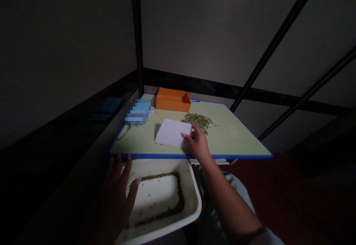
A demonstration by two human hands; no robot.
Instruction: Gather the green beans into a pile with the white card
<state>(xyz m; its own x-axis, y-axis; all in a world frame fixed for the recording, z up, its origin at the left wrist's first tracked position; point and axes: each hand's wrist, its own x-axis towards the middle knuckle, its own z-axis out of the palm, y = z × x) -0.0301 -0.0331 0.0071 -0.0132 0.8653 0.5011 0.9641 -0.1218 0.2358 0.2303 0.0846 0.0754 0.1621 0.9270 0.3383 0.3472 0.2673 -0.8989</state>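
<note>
My right hand (198, 143) grips the right end of a flat white plastic scraper (172, 133), thumb on its near face. The scraper is tilted up over the pale table top (233, 141), with a small hole near its upper left corner. Just behind it and my fingers lies a loose heap of small greenish-brown beans or seeds (198, 120). My left hand (119, 189), in shadow, is at the left side of a white basin (197, 196), fingers spread and thumb over its inside. More of the same grains (180, 196) line the edges of the basin's floor.
An orange open box (172, 102) stands at the table's back. Left of it lies a blurred light-blue item (139, 112) with a pale strap or cord. The table's blue edge (189, 156) is right above the basin. Walls close in behind and at left.
</note>
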